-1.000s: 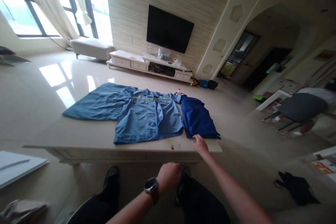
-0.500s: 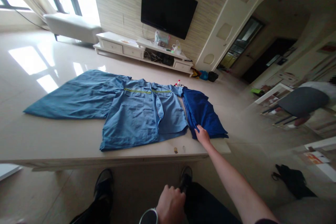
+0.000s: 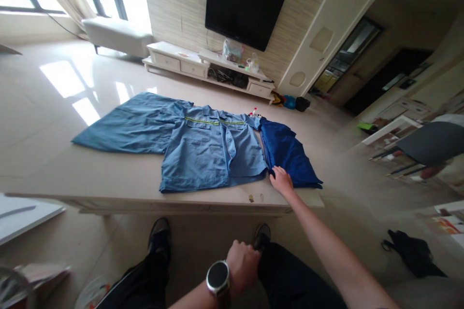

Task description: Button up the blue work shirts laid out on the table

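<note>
A light blue work shirt (image 3: 203, 154) with a yellow stripe across the chest lies spread on the white table (image 3: 119, 181). One large sleeve-like panel of the same cloth stretches out to the left. Against the shirt's right side lies a folded dark blue garment (image 3: 290, 154). My right hand (image 3: 282, 181) has its fingers closed on the near left edge of the dark blue cloth, close to the shirt's hem. My left hand (image 3: 243, 263), with a round watch (image 3: 218, 275) on the wrist, is curled into a fist near my right knee; its palm side is hidden.
Two small bits (image 3: 251, 198) lie at the table's front edge. Behind the table stands a small bottle with a red cap (image 3: 254, 112). A TV cabinet (image 3: 170, 62) runs along the far wall. At the right are a grey chair (image 3: 431, 142) and a black bag (image 3: 411, 253).
My right hand has shifted slightly left toward the shirt hem, drawing the dark blue corner along. My left fist remains near the knee, and more of its watch shows. The view has swung left.
</note>
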Motion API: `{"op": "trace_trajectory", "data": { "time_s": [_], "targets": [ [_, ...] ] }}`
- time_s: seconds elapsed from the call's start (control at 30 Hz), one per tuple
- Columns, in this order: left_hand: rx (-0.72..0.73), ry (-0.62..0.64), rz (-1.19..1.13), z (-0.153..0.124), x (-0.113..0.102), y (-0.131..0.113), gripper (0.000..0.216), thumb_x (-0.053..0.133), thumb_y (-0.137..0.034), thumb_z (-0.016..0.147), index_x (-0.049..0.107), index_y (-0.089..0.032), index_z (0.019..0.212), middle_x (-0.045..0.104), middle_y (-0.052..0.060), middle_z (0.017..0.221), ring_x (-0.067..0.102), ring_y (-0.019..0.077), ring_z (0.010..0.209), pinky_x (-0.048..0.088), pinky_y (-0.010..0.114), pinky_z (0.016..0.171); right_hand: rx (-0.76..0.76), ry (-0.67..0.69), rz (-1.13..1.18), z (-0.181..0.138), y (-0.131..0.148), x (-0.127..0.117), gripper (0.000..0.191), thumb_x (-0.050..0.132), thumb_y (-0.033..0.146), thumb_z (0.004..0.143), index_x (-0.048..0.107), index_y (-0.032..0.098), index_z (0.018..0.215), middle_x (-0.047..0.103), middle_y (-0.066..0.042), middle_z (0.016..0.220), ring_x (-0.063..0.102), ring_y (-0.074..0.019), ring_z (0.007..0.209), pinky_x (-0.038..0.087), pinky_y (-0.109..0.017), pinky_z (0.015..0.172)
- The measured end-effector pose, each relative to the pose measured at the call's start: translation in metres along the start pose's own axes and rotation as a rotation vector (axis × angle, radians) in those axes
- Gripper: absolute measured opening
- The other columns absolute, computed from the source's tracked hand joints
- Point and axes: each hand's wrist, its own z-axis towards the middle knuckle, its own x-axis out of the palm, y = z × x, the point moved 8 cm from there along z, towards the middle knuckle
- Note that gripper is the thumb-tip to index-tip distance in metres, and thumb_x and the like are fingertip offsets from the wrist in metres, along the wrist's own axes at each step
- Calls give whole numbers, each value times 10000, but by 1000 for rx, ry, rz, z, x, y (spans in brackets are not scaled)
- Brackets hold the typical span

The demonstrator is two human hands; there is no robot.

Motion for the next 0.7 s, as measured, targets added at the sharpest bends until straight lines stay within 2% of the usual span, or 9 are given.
{"op": "trace_trajectory", "data": {
  "time_s": [0.1,0.17,0.27,0.33,0.43,0.53,0.7],
  "targets": [
    [-13,-61,-11,-8,-15,11,269,587,-220,872,773,-146,1051,760,215,1103,731,362,1062,546,508,949,-108,-18,46,-9,52,-2,354,508,294,970,661,129,1243,669,-145,1314,552,-219,1283,389,-330,1140],
    [-31,-103,-34,-16,-26,20,280,573,-209,873,767,-146,1065,759,212,1109,730,364,1064,549,503,936,-188,11,91,-15,94,13,324,578,355,945,682,165,1186,701,-114,1239,591,-207,1225,424,-315,1112],
    [-66,-146,-74,-28,-39,33,274,559,-187,870,766,-161,1048,767,198,1082,737,357,1050,552,490,925,-259,92,151,-22,149,49,490,651,438,905,626,170,1314,627,-141,1394,543,-244,1334,421,-369,1136],
    [-91,-170,-96,-34,-44,42,277,554,-166,864,762,-163,1047,767,194,1082,738,351,1052,554,482,928,-231,149,140,-25,170,70,612,643,495,911,548,168,1419,572,-154,1467,518,-255,1371,420,-378,1132],
    [-130,-198,-111,-41,-50,57,297,533,-145,868,755,-152,1066,763,195,1103,737,347,1062,555,473,927,-191,182,41,-39,183,83,617,608,543,933,551,154,1408,639,-159,1357,580,-269,1269,440,-380,1073],
    [-178,-222,-109,-45,-55,73,301,527,-153,880,755,-141,1077,758,203,1120,733,345,1072,556,469,932,-207,136,-55,-62,185,74,552,585,551,949,596,171,1348,681,-146,1254,596,-275,1188,436,-393,1021],
    [-252,-278,-98,-51,-67,93,305,533,-197,899,761,-114,1083,749,228,1135,720,380,1093,550,490,942,-204,114,-99,-100,180,58,299,476,360,1018,685,241,1196,722,-90,1126,610,-229,1085,407,-357,945]
  ]
}}
